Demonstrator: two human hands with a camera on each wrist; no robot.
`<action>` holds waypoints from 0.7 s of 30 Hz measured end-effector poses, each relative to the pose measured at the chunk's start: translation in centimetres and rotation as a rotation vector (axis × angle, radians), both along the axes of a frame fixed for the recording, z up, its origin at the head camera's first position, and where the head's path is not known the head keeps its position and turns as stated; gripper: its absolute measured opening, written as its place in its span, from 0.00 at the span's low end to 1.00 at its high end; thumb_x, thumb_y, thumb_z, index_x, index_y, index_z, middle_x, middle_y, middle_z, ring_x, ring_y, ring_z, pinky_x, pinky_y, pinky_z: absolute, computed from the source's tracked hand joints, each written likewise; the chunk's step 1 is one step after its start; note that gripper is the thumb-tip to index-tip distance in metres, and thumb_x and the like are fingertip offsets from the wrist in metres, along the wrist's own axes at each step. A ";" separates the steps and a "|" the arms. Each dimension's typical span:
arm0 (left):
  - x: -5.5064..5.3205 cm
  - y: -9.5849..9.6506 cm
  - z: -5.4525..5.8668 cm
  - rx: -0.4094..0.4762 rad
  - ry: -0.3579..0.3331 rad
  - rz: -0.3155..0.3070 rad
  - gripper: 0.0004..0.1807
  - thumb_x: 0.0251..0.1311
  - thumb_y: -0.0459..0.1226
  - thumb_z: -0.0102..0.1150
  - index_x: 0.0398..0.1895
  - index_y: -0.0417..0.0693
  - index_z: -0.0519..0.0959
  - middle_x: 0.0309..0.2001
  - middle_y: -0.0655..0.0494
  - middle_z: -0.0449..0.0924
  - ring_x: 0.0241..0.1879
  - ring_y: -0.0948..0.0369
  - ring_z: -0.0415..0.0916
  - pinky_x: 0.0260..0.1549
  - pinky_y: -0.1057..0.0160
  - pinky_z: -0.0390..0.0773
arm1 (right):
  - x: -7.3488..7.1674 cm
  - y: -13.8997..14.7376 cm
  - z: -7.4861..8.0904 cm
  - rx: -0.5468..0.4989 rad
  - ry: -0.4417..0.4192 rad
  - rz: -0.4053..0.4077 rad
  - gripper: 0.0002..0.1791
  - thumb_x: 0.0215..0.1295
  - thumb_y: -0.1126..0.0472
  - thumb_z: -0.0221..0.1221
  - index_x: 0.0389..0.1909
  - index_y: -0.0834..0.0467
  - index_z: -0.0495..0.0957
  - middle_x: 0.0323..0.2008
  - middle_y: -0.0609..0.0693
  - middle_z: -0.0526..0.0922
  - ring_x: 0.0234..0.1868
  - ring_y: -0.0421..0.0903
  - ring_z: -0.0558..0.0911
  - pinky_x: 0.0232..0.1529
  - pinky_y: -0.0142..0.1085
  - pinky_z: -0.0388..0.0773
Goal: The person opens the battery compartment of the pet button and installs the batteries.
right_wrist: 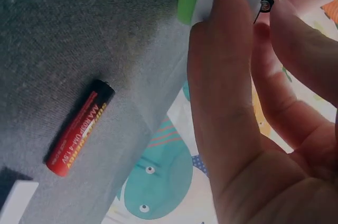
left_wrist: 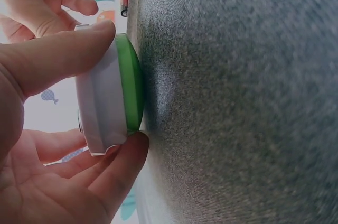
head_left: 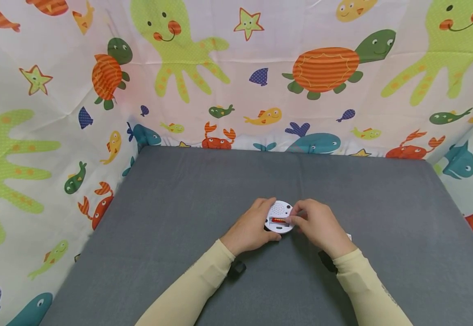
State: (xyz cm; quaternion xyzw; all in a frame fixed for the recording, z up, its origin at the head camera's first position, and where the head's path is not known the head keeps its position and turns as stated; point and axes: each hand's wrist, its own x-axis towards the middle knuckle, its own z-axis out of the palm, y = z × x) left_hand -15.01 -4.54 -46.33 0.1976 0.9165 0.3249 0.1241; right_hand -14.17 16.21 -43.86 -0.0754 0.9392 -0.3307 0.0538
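A round white device [head_left: 280,209] with speaker holes lies back-up in my left hand [head_left: 252,228]. Its green underside [left_wrist: 131,84] faces the table in the left wrist view. The left thumb and fingers grip the rim from both sides. One red AAA battery [head_left: 278,220] sits in the device's slot. At the right end of that battery, my right hand [head_left: 318,224] pinches with thumb and forefinger; its black end [right_wrist: 265,5] shows beside the fingertips in the right wrist view. Another finger of the right hand rests along the device's side.
A second red AAA battery [right_wrist: 79,129] lies loose on the grey table [head_left: 171,203], near the right hand. Close to it is a white piece [right_wrist: 18,203], partly cut off by the frame. Patterned sea-animal cloth [head_left: 236,68] hangs behind and beside the table.
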 end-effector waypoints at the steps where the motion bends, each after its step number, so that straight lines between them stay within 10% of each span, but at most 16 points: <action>1: 0.0 0.0 0.0 0.002 -0.001 0.001 0.53 0.62 0.43 0.80 0.86 0.49 0.60 0.79 0.50 0.67 0.67 0.55 0.75 0.69 0.52 0.78 | 0.0 0.0 -0.1 0.000 0.000 -0.005 0.06 0.69 0.62 0.73 0.36 0.56 0.84 0.38 0.54 0.85 0.25 0.41 0.82 0.30 0.38 0.76; 21: 0.1 0.2 0.2 -0.017 0.122 -0.045 0.51 0.60 0.41 0.81 0.85 0.44 0.63 0.78 0.51 0.70 0.67 0.55 0.79 0.66 0.53 0.81 | -0.3 0.1 -0.3 -0.112 -0.103 -0.098 0.17 0.62 0.56 0.77 0.42 0.56 0.80 0.38 0.55 0.83 0.32 0.49 0.78 0.32 0.40 0.74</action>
